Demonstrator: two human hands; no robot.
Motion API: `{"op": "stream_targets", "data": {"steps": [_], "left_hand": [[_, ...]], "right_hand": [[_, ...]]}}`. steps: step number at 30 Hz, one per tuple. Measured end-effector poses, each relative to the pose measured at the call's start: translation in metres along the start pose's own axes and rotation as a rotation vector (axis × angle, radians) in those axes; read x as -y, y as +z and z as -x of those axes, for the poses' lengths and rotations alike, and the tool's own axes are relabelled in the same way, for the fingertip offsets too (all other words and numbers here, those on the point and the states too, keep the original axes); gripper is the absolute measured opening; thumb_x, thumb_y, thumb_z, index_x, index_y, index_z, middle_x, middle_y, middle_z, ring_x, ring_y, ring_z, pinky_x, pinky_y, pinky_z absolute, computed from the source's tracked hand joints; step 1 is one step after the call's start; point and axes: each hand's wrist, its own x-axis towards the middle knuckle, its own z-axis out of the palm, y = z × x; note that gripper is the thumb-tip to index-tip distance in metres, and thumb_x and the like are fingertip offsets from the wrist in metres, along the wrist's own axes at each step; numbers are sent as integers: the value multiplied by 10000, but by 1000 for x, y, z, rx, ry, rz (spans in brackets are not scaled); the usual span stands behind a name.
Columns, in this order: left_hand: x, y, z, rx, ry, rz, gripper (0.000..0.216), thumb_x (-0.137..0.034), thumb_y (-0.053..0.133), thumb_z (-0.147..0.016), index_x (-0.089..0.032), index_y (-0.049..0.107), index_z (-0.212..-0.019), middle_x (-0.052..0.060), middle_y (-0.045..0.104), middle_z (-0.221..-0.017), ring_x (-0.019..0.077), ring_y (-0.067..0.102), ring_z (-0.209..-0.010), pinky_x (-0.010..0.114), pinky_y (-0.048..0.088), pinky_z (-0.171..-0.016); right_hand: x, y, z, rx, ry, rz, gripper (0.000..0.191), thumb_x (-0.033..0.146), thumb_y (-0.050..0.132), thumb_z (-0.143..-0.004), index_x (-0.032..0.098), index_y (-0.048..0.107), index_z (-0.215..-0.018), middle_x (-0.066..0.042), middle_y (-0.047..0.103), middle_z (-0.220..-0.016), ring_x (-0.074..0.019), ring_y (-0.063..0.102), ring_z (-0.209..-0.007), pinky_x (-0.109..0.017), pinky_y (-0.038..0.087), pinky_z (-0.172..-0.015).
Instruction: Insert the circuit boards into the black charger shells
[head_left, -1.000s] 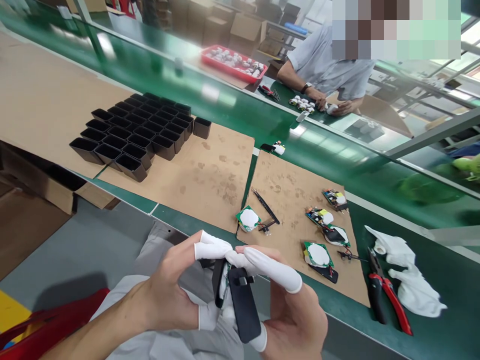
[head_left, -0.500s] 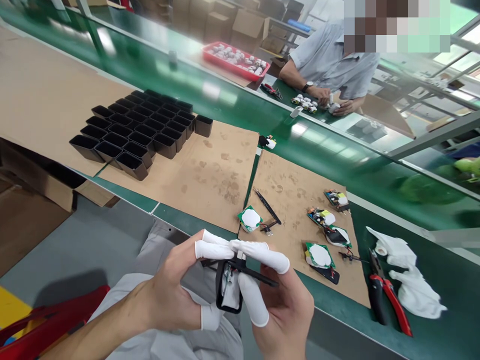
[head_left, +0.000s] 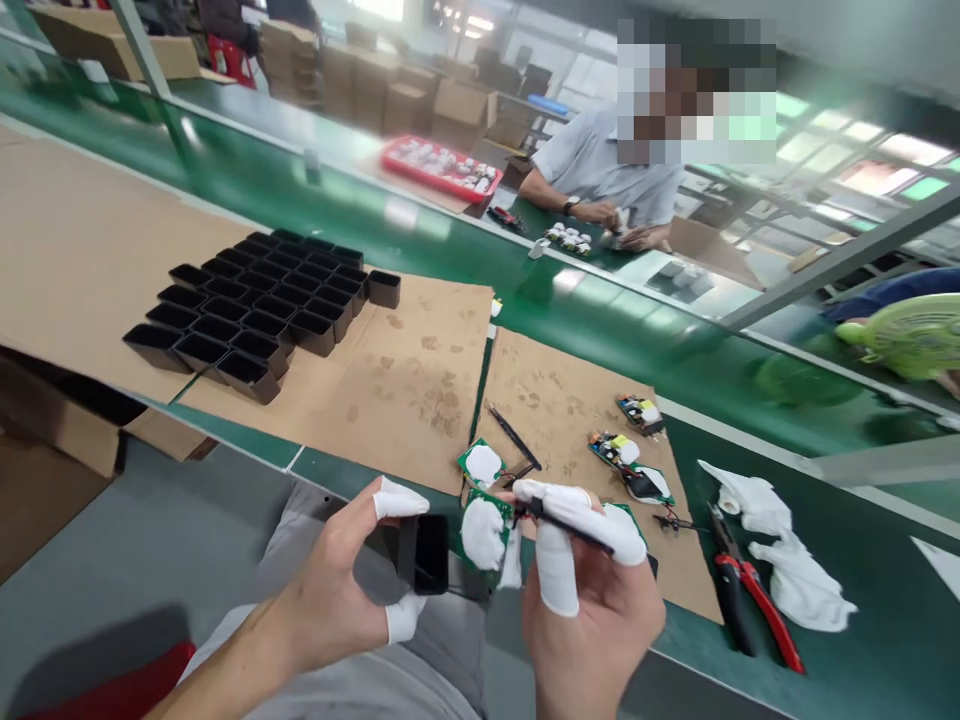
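Observation:
My left hand (head_left: 334, 580), with white finger cots, is closed around a black plastic case (head_left: 430, 556), its open mouth turned to the right. Pinched between the thumb and fingers of my right hand (head_left: 596, 600) is a black end plate (head_left: 574, 527). A green circuit board (head_left: 480, 532) with a white pad hangs beside this plate, apart from the case mouth; wires near the fingertips seem to join the two. Just behind it, another padded board (head_left: 482, 463) lies on the cardboard near black tweezers (head_left: 514, 437).
Rows of black cases (head_left: 255, 300) stand on cardboard at left. Several circuit boards (head_left: 615, 450) lie at right, beside red-handled pliers (head_left: 757, 590) and white cloths (head_left: 802, 580). Across the green bench, a co-worker (head_left: 607, 170) handles small parts near a red tray (head_left: 442, 168).
The circuit board has come out of the black case, and my right hand has moved right with the end plate. My left hand still holds the case. The view has shifted somewhat.

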Motion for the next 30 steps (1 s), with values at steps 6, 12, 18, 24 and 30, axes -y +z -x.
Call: {"op": "stream_targets", "data": {"steps": [6, 12, 18, 24, 30], "left_hand": [[28, -10, -35, -19, -114, -36, 514, -229, 849, -872, -270, 678, -1354, 100, 771, -1354, 312, 751, -1289, 476, 585, -1177], [62, -8, -86, 36, -268, 48, 494, -320, 848, -862, -225, 677, -1316, 126, 772, -1354, 339, 729, -1307, 552, 554, -1211], [67, -12, -79, 136, -401, 40, 433, -385, 831, -842, -229, 698, -1224, 122, 799, -1281, 354, 744, -1285, 550, 555, -1207], [76, -22, -65, 144, -426, 74, 490, -358, 862, -794, -235, 730, -1249, 131, 813, -1307, 370, 756, -1287, 543, 579, -1201], [70, -21, -58, 105, -376, 83, 527, -343, 885, -749, -252, 768, -1255, 102, 829, -1273, 357, 782, -1229, 510, 610, -1175]], "right_hand": [[-47, -21, -58, 29, 1, 213, 233, 428, 781, -1062, 206, 819, -1121, -86, 846, -1021, -202, 786, -811, -326, 657, -685], [-84, -21, -140, 213, 60, 312, 329, 521, 682, -1083, 202, 750, -1126, -86, 815, -1039, -249, 796, -970, -381, 655, -861], [-114, -9, -203, 379, 113, 470, 312, 488, 716, -1097, 194, 693, -994, -16, 728, -924, -191, 714, -814, -339, 610, -753], [-113, -21, -226, 483, 180, 625, 289, 459, 704, -1143, 173, 731, -1172, -35, 758, -1068, -195, 749, -910, -386, 657, -855], [-123, -29, -242, 571, 396, 857, 326, 409, 764, -1115, 175, 729, -1340, -84, 777, -1269, -228, 789, -1028, -422, 699, -897]]}}
